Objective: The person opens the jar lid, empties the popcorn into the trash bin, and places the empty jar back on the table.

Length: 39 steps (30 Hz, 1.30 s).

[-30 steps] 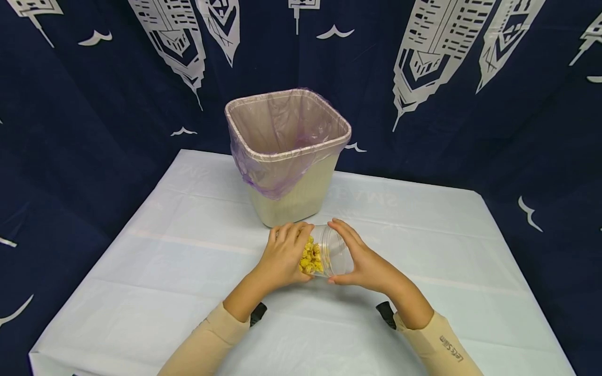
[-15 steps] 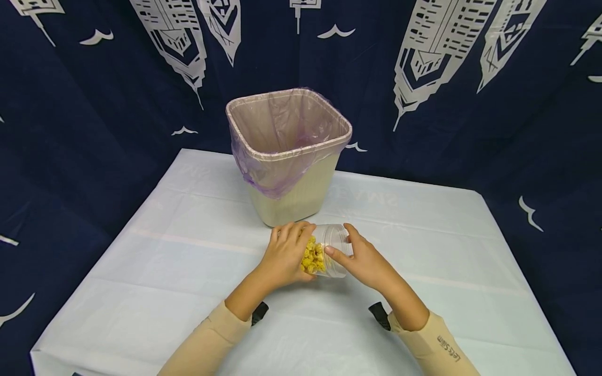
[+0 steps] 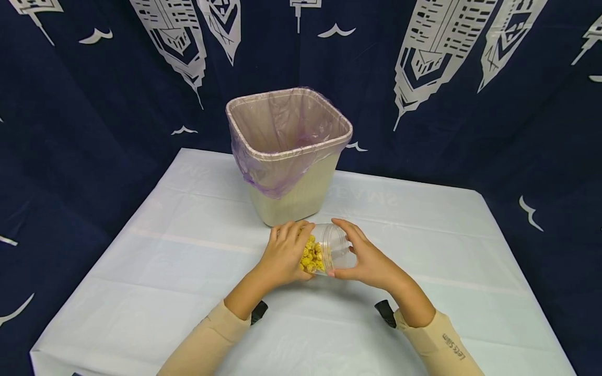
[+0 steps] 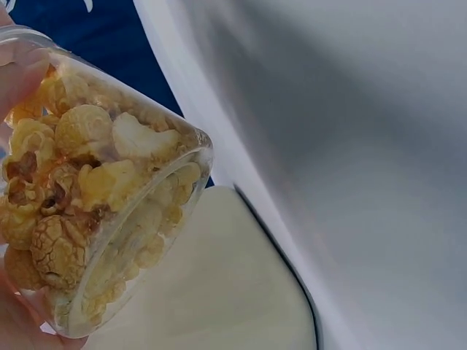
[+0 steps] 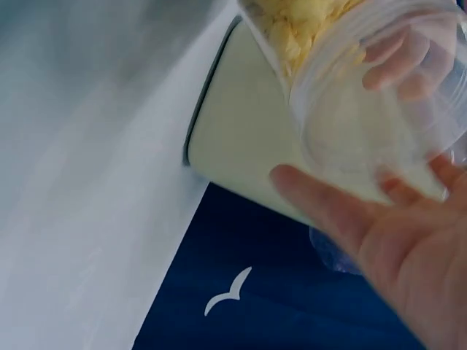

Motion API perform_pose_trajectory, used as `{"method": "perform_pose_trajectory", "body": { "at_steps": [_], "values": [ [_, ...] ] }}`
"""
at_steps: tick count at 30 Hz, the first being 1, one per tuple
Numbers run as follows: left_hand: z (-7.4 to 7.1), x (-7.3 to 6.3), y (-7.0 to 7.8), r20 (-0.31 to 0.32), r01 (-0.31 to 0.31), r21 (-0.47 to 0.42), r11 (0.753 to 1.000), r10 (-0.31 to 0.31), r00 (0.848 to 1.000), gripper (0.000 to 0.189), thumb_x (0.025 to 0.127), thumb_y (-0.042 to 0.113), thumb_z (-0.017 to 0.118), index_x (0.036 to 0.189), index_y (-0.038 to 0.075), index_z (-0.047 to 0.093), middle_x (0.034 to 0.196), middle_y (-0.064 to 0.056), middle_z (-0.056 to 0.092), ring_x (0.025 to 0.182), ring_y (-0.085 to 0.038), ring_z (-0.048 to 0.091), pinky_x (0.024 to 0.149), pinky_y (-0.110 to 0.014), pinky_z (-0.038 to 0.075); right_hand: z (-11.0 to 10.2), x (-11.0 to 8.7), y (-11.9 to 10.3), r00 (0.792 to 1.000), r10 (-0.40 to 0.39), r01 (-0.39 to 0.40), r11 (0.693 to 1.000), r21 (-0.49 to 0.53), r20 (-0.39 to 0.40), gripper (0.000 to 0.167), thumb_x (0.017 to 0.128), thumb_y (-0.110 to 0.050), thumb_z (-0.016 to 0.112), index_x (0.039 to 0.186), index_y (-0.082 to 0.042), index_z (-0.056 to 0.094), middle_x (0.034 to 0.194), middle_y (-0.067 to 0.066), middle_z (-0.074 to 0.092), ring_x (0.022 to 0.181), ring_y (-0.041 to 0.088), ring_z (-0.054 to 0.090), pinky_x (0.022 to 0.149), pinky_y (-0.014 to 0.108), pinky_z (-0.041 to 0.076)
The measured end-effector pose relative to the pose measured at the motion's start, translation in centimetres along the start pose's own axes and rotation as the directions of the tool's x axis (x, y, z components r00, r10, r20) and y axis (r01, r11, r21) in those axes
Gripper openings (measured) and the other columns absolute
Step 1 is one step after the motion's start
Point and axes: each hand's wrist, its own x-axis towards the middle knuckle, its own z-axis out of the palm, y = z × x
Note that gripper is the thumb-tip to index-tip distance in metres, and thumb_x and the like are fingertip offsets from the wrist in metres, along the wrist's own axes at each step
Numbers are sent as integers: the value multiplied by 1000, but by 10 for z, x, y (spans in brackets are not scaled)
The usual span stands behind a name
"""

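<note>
A clear plastic jar (image 3: 312, 263) of yellow popcorn lies sideways in the hands just in front of the bin. My left hand (image 3: 281, 256) grips its base end, thumb below and fingers over the top. The popcorn (image 4: 80, 168) fills the jar's body in the left wrist view. At the other end is a clear lid (image 3: 336, 245), with the right hand (image 3: 369, 261) curved round it. In the right wrist view, the right fingers (image 5: 328, 208) lie spread along the lid's edge and look blurred; exactly where they touch is hard to tell.
A cream waste bin (image 3: 301, 193) stands behind the jar, its rim covered by a thin purple bag (image 3: 277, 180). White cloth (image 3: 188, 282) covers the table. Dark blue fabric (image 3: 362, 99) with white prints hangs behind it.
The right hand turned on the lid, thumb coming up over the jar's near side, then turned back with the thumb low. Left hand and jar stay almost still.
</note>
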Motion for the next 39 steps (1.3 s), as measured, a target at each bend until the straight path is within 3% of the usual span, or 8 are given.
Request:
{"method": "perform_pose_trajectory", "body": {
  "at_steps": [3, 5, 8, 13, 20, 25, 31, 39],
  "values": [
    [0, 0, 0, 7, 4, -3, 1000, -4, 1000, 106, 46, 47, 83, 131, 5, 34, 127, -15, 40, 113, -33, 36, 90, -47, 26, -2, -1, 1, 998, -59, 59, 998, -22, 24, 101, 67, -35, 78, 143, -31, 12, 147, -5, 10, 131, 21, 16, 97, 48, 29],
    [0, 0, 0, 9, 7, -7, 1000, -7, 1000, 106, 46, 48, 83, 131, 5, 34, 127, -15, 40, 113, -33, 36, 90, -47, 26, -2, -1, 0, 999, -40, 41, 999, -34, 24, 104, 67, -37, 77, 144, -30, 7, 148, -3, 6, 133, 20, 11, 98, 50, 25],
    [0, 0, 0, 4, 10, -16, 1000, -10, 1000, 106, 46, 48, 83, 131, 6, 35, 127, -15, 41, 113, -32, 36, 90, -47, 27, 1, -1, -4, 998, 57, -58, 997, -48, -13, 100, 74, -43, 70, 145, -24, 3, 147, 8, 10, 129, 31, 22, 94, 52, 30],
    [1, 1, 0, 3, 9, -23, 1000, -9, 1000, 107, 46, 48, 83, 131, 5, 35, 126, -15, 41, 113, -32, 36, 89, -47, 26, 5, 1, -10, 970, 230, -237, 968, -84, -80, 88, 83, -54, 51, 143, -6, 8, 137, 21, 29, 110, 39, 46, 81, 49, 43],
    [1, 1, 1, 1, 6, -20, 1000, -6, 1000, 107, 45, 47, 84, 130, 5, 35, 126, -16, 41, 113, -33, 36, 90, -47, 26, 8, 4, -12, 955, 284, -290, 954, -77, -81, 86, 82, -56, 52, 141, -2, 18, 130, 20, 38, 103, 35, 51, 74, 42, 48],
    [0, 1, 2, 1, 5, -16, 1000, -5, 1000, 107, 45, 47, 84, 130, 5, 35, 126, -16, 41, 114, -33, 35, 90, -46, 26, 5, 2, -10, 970, 232, -234, 972, -20, -77, 89, 76, -52, 63, 141, -10, 20, 134, 14, 33, 111, 33, 44, 77, 41, 47],
    [0, 1, 2, 4, -1, -18, 1000, 2, 1000, 105, 47, 47, 83, 130, 5, 34, 126, -15, 41, 113, -32, 36, 90, -47, 27, 1, -2, -3, 997, 54, -54, 999, 1, -55, 94, 68, -36, 77, 141, -19, 19, 139, 5, 24, 118, 30, 35, 91, 45, 37],
    [1, 0, 0, 10, 12, -45, 999, -12, 1000, 106, 46, 47, 83, 130, 5, 34, 125, -14, 41, 113, -32, 36, 91, -47, 26, -10, -8, -1, 997, -81, 81, 996, -30, -12, 98, 65, -27, 80, 141, -20, 18, 142, -2, 16, 125, 30, 26, 94, 48, 32]
  ]
}}
